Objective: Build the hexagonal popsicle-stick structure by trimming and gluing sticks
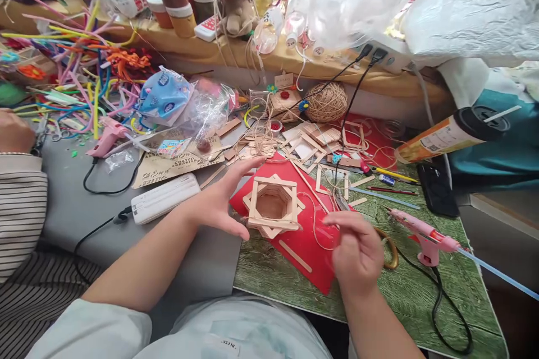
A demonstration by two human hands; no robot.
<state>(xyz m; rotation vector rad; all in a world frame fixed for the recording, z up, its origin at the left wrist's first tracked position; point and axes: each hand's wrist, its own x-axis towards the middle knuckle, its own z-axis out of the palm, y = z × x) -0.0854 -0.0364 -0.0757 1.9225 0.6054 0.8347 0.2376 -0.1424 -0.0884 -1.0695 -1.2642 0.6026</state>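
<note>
My left hand (221, 199) is open, thumb and fingers spread around the left side of a hollow box built of stacked craft sticks (274, 228). The box stands on a red sheet (322, 275), its sticks crossed into a star-like outline. To the right, my right hand (356, 247) is closed, with the index finger bent toward the box; what it holds, if anything, is hidden. A gold handle (392, 252), apparently of scissors, shows beside that hand. One loose craft stick (295, 256) lies in front of the box. A thin string (315, 224) curves between box and right hand.
A pink glue gun (429, 238) with its cord is at right, another glue gun (107, 137) at left. Loose sticks (311, 143) and a twine ball (327, 102) lie behind. A cup (450, 132) tilts beside a phone (438, 188). Another person's hand (17, 130) is at far left.
</note>
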